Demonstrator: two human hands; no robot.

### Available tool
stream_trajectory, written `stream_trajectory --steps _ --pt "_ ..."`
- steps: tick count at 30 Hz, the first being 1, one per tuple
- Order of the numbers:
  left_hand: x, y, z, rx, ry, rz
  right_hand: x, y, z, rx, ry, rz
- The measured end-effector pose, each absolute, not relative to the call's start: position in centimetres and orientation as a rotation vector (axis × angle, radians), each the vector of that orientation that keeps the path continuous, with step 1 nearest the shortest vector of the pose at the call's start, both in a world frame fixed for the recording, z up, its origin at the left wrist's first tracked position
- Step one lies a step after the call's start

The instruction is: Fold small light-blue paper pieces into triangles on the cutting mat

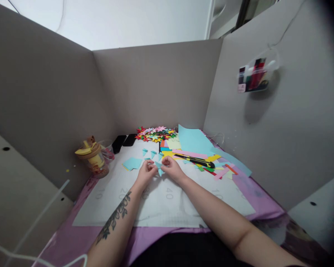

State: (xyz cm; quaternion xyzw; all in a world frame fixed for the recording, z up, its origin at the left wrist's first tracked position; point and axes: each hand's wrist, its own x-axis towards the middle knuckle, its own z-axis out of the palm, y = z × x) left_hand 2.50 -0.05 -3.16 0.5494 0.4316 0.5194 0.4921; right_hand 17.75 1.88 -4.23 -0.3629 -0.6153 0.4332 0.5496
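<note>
Between my two hands, above the white mat (pixel 105 207), is a small light-blue folded paper piece (pixel 159 167). My left hand (pixel 147 171) pinches its left side with thumb and forefinger. On its right side, the fingers of my right hand (pixel 171 168) are closed on the same piece. Just beyond my hands lie several similar blue folded pieces (pixel 153 153). A stack of flat light-blue paper (pixel 132 163) sits to the left of my left hand. Fingertips cover part of the held piece.
Colourful folded paper stars (pixel 157 134) are heaped at the back. Right of my hands lie a yellow-black utility knife (pixel 196 161), paper scraps (pixel 225 171) and a large blue sheet (pixel 195 139). A tumbler (pixel 94 161) and two black phones (pixel 118 144) stand at left. Grey panels (pixel 158 85) enclose the table.
</note>
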Motion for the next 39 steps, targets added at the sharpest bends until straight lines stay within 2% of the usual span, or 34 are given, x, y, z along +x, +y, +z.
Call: stream_trajectory --steps 5,11,19,28,39 --pt "2.2 0.1 -2.9 1.428 1.129 1.352 17.1 1.0 -4.4 -0.831 -1.649 1.15" --pt "1.9 0.2 -3.1 1.584 1.121 1.24 17.2 1.3 -4.3 -0.827 -1.465 1.181" --pt "2.1 0.0 -3.1 1.412 1.167 1.216 17.2 1.3 -4.0 -0.876 -1.347 1.216" --pt "2.2 -0.3 -2.3 1.299 1.146 1.258 17.5 1.0 -3.7 -0.862 -1.734 0.826" --pt "2.2 -0.4 -2.1 1.297 1.106 1.288 17.6 1.1 -3.5 -0.925 -1.634 0.805"
